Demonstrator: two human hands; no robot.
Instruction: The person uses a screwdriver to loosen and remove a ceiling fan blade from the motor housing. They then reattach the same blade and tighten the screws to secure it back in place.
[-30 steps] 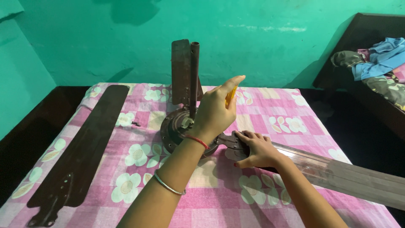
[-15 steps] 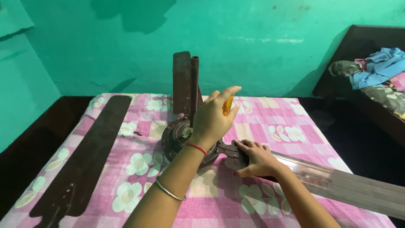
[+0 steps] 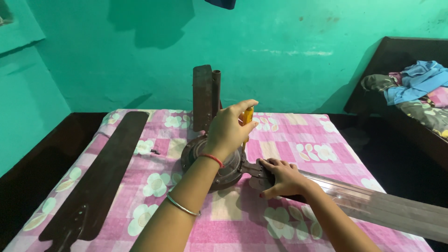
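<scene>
1. Bed (image 3: 298, 140), pink check sheet w/ flowers, carries everything. Landmark = fan motor (image 3: 212, 161), the round dark hub near mid-bed.
2. Loose blade (image 3: 100, 175) lies well left of motor, long axis running from far-left corner toward near-left edge. Not touched.
3. Attached blade (image 3: 373, 203) runs from motor out to the right and slightly nearer, long axis almost across the bed. Its bracket end meets the motor's right rim.
4. Third blade (image 3: 203, 98) stands behind the motor, seen edge-up beside the down rod (image 3: 216, 91).
5. Left hand (image 3: 228, 130) sits over the motor's right half, fingers wrapped shut around a yellow screwdriver (image 3: 247, 119). Shaft points down at the bracket joint, near upright.
6. Right hand (image 3: 282, 177) is just right of motor, palm down, fingers spread flat and pressing the blade's bracket end. It grips nothing.
7. Key relation: the joint lies directly below the left fist and just left of the right fingertips; the driver axis stands roughly square to the blade's long axis. Left hand is nearer the screw spot.
8. Small dark bits (image 3: 154, 151) lie on the sheet left of motor, prob. screws; too small to be sure.
9. Hidden: driver tip and screw head are behind the left hand, so can't tell if the tip is seated. Attached blade's far end is cut off at frame edge.
</scene>
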